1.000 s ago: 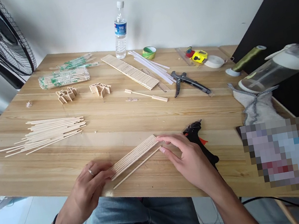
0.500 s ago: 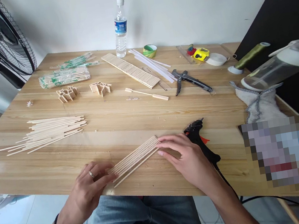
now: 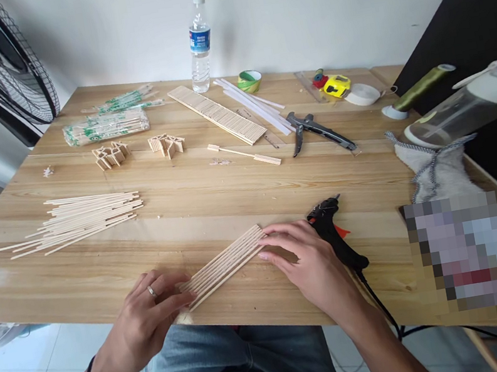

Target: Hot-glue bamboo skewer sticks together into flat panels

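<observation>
Several thin wooden sticks (image 3: 227, 261) lie side by side in a slanted row near the table's front edge. My left hand (image 3: 154, 303) grips their lower left ends, its fingers covering the tips. At the upper right ends, my right hand (image 3: 300, 253) holds the row between its fingertips and thumb. The nearest stick lies along the row with a narrow gap showing. Just beyond my right wrist, a black glue gun (image 3: 336, 231) rests on the table, its cable running down over the edge.
A loose pile of sticks (image 3: 87, 218) lies at left. Behind are small wooden pieces (image 3: 167, 145), a slatted wooden panel (image 3: 217, 115), a water bottle (image 3: 199, 48) and a utility knife (image 3: 328, 136). A cloth (image 3: 436, 170) and a clear jug (image 3: 465, 111) stand at right.
The nearest stick has moved closer to the others, so the gap is narrower. Both hands stay at the stick ends with barely any shift.
</observation>
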Tool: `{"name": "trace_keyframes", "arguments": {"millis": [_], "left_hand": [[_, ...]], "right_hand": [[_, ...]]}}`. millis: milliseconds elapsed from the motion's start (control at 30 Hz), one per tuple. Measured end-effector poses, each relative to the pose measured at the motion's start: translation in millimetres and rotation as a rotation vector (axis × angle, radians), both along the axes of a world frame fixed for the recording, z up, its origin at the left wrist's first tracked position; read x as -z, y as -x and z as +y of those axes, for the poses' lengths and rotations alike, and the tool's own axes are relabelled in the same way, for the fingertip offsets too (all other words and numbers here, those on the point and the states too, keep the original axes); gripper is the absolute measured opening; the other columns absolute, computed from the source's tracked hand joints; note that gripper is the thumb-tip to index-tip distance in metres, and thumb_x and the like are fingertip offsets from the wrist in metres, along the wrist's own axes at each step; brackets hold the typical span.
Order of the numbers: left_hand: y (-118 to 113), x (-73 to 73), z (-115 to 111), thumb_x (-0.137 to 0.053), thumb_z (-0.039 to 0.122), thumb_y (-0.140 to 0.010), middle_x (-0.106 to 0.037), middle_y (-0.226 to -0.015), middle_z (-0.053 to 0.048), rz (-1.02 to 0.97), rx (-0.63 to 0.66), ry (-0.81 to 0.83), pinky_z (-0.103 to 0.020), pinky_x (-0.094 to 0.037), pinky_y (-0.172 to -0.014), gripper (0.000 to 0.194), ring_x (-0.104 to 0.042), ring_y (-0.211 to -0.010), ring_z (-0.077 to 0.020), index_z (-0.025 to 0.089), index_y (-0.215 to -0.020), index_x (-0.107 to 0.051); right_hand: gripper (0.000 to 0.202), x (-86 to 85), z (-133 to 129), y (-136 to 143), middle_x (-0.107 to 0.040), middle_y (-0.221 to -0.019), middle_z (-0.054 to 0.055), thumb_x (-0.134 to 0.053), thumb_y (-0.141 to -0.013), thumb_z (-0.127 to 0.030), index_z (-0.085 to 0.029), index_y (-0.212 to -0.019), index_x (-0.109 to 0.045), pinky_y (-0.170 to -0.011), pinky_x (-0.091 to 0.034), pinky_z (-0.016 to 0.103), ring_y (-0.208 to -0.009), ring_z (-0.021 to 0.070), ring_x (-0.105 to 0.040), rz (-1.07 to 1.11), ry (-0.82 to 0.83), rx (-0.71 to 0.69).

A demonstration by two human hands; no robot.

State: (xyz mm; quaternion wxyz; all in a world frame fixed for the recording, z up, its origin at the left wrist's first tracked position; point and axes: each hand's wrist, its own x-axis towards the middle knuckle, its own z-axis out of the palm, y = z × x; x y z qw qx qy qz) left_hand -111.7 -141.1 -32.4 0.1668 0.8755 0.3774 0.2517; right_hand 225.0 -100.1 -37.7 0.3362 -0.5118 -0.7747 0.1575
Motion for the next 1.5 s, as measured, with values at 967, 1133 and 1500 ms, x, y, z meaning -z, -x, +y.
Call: {"name": "trace_keyframes", "arguments": {"millis": [967, 1133, 1500], "left_hand": [[-34.8, -9.1, -15.6, -0.068, 0.008, -0.096, -0.072, -0.115, -0.007, -0.038, -0.194, -0.025, -0.039, -0.047, -0.086, 0.015, -0.063, -0.098, -0.0229, 0.024, -0.097, -0.069], [-41.3, -7.0, -18.7, -0.069, 0.006, -0.095, -0.07, -0.114, -0.008, -0.066, -0.234, -0.045, -0.039, -0.047, -0.082, 0.016, -0.061, -0.094, -0.0217, 0.021, -0.093, -0.068], [-45.6, -1.2, -22.2, -0.069, 0.004, -0.094, -0.069, -0.114, -0.008, -0.099, -0.288, -0.069, -0.038, -0.049, -0.08, 0.017, -0.062, -0.092, -0.0202, 0.021, -0.095, -0.069]], "right_hand": [[0.019, -3.5, 3.5, 2.7, -0.08, -0.106, 0.009, -0.067, -0.1, -0.014, -0.027, -0.11, -0.077, -0.088, -0.061, 0.048, -0.099, 0.0293, -0.071, -0.063, -0.08, -0.03], [0.016, 0.3, -0.1, 3.6, -0.076, -0.107, 0.01, -0.068, -0.099, -0.017, -0.025, -0.112, -0.064, -0.087, -0.061, 0.045, -0.098, 0.029, -0.072, -0.053, -0.036, 0.046], [0.027, -1.9, 5.3, 0.7, -0.072, -0.104, 0.007, -0.07, -0.094, -0.005, -0.025, -0.109, -0.06, -0.085, -0.061, 0.038, -0.093, 0.0253, -0.072, -0.051, -0.015, 0.037]]}}
